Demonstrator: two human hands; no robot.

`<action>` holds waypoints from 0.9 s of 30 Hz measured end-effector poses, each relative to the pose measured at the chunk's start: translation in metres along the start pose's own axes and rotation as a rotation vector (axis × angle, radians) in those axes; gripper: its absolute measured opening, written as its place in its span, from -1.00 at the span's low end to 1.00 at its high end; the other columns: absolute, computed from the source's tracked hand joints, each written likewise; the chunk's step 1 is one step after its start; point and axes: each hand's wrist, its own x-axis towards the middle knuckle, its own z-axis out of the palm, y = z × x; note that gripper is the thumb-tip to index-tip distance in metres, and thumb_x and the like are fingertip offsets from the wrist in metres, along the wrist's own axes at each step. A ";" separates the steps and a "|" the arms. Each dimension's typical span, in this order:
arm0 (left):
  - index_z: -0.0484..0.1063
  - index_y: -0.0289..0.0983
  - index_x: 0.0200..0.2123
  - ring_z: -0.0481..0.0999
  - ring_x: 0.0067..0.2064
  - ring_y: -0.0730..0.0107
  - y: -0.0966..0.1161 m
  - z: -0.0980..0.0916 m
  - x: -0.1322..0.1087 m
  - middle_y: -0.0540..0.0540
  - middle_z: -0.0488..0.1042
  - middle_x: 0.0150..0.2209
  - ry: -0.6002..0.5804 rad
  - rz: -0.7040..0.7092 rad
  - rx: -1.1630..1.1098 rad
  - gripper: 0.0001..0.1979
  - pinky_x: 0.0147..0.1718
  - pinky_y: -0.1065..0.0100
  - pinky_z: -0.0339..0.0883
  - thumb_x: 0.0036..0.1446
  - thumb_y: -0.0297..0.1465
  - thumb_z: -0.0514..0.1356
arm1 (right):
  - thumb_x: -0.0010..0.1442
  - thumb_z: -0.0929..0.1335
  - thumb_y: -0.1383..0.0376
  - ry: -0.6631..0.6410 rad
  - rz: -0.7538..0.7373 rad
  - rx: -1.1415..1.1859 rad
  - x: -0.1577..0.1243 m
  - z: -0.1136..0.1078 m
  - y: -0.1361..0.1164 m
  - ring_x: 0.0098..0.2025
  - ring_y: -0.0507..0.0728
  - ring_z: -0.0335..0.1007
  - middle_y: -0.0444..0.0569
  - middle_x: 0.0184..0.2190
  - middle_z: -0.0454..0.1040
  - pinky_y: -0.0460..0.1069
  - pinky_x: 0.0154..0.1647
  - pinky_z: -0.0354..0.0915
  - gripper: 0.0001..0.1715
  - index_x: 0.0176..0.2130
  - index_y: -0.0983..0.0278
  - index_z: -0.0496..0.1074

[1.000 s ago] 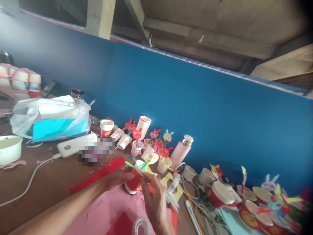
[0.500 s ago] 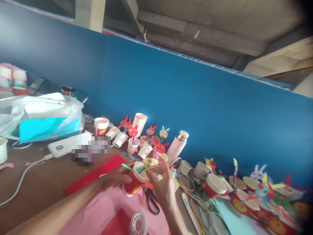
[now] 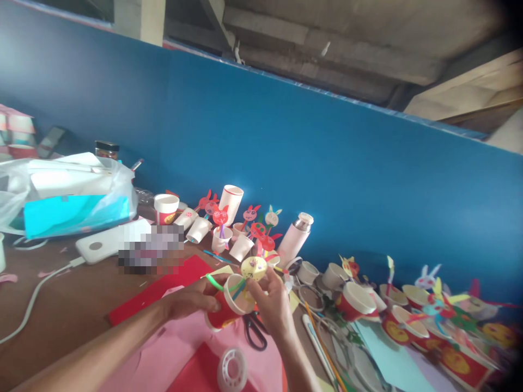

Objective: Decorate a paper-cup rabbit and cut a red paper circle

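We found the left hand (image 3: 192,299) clenched round a red paper cup (image 3: 224,311), which lay tilted with its mouth toward the right hand (image 3: 273,307). Green and blue straws (image 3: 215,283) and a yellow paper disc (image 3: 253,268) stood out from the cup's mouth. The right hand's fingers (image 3: 261,284) closed in just under the disc, though from this angle we could not fairly tell whether they pinched the disc, a straw or the rim. Both hands were at work on that join, held up above the surface (image 3: 53,294).

Just below the cup lay scissors (image 3: 254,332), the nearest thing under the hands, and further below it a tape roll (image 3: 231,370) sat on a pink sheet (image 3: 134,370). A red card (image 3: 163,288) lay to the cup's left, and a pixelated patch hid whatever lay beyond that. Past the cup stood white cups (image 3: 241,247), paper rabbits on sticks (image 3: 220,216) and a pink flask (image 3: 294,239), all against a blue wall (image 3: 286,136). To the cup's right, more red cups (image 3: 355,300) crowded the surface, while a plastic bag (image 3: 77,196) sat well off to its left.
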 end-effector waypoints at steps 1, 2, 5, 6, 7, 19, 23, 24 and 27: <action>0.17 -0.17 0.17 0.39 -0.10 0.21 0.000 0.000 0.000 -0.05 0.47 -0.14 0.000 0.002 0.009 -0.28 -0.15 0.29 0.19 -0.13 -0.48 0.24 | 0.09 0.31 0.24 -0.003 -0.012 -0.047 0.000 -0.001 0.000 -0.49 0.06 0.40 -0.16 -0.57 0.47 -0.12 -0.48 0.27 -0.77 -0.25 0.31 0.42; 0.16 -0.18 0.17 0.39 -0.10 0.21 0.000 0.000 0.000 -0.05 0.47 -0.14 0.002 0.006 0.015 -0.28 -0.15 0.30 0.20 -0.12 -0.48 0.23 | 0.10 0.31 0.24 -0.011 -0.031 -0.098 -0.001 -0.002 0.000 -0.46 0.08 0.40 -0.14 -0.55 0.47 -0.11 -0.44 0.28 -0.79 -0.28 0.31 0.43; 0.14 -0.18 0.18 0.39 -0.12 0.21 0.000 -0.002 0.000 -0.06 0.47 -0.15 0.001 0.017 0.016 -0.28 -0.18 0.31 0.21 -0.11 -0.48 0.22 | 0.10 0.32 0.26 -0.048 -0.090 -0.204 -0.002 -0.004 -0.001 -0.40 0.09 0.41 -0.12 -0.55 0.48 -0.06 -0.29 0.30 -0.84 -0.35 0.30 0.45; 0.14 -0.19 0.18 0.39 -0.12 0.22 0.000 -0.003 0.000 -0.06 0.47 -0.15 -0.003 0.022 0.017 -0.28 -0.20 0.32 0.21 -0.11 -0.48 0.22 | 0.10 0.32 0.26 -0.060 -0.105 -0.216 -0.002 -0.004 -0.001 -0.40 0.09 0.41 -0.13 -0.56 0.47 -0.06 -0.26 0.30 -0.84 -0.36 0.30 0.45; 0.14 -0.18 0.18 0.38 -0.13 0.24 -0.001 -0.003 0.000 -0.06 0.47 -0.15 -0.007 0.026 0.019 -0.28 -0.21 0.34 0.21 -0.11 -0.48 0.23 | 0.10 0.32 0.27 -0.071 -0.112 -0.221 -0.003 -0.003 -0.002 -0.42 0.08 0.40 -0.14 -0.57 0.46 -0.06 -0.26 0.30 -0.84 -0.36 0.30 0.46; 0.14 -0.18 0.18 0.37 -0.04 0.20 -0.003 -0.001 0.000 -0.09 0.43 -0.06 -0.044 0.030 -0.043 -0.27 -0.13 0.31 0.18 -0.12 -0.49 0.24 | 0.09 0.34 0.27 -0.055 -0.087 -0.143 -0.006 0.000 -0.005 -0.35 0.15 0.46 -0.07 -0.50 0.52 -0.05 -0.33 0.34 -0.83 -0.29 0.30 0.45; 0.14 -0.18 0.19 0.42 -0.13 0.25 -0.001 0.000 0.000 -0.07 0.49 -0.13 -0.004 0.016 -0.025 -0.27 -0.19 0.32 0.21 -0.12 -0.49 0.22 | 0.11 0.33 0.28 -0.067 -0.069 -0.020 -0.005 0.002 -0.002 -0.33 0.15 0.49 -0.06 -0.44 0.55 -0.04 -0.31 0.36 -0.77 -0.19 0.30 0.42; 0.16 -0.18 0.18 0.42 -0.14 0.24 -0.001 0.001 0.000 -0.07 0.50 -0.16 0.008 0.013 -0.024 -0.28 -0.20 0.32 0.22 -0.12 -0.50 0.22 | 0.11 0.34 0.28 -0.066 -0.062 0.023 -0.004 0.002 0.000 -0.31 0.15 0.49 -0.05 -0.42 0.55 -0.03 -0.29 0.37 -0.71 -0.13 0.31 0.39; 0.28 -0.24 0.11 0.44 -0.13 0.19 -0.002 -0.001 -0.001 -0.09 0.53 -0.20 0.006 0.032 -0.053 -0.36 -0.19 0.29 0.23 -0.14 -0.48 0.22 | 0.10 0.36 0.25 0.007 -0.035 0.127 0.000 -0.001 0.007 -0.16 0.19 0.49 0.04 -0.28 0.57 -0.01 -0.24 0.39 -0.50 0.03 0.32 0.27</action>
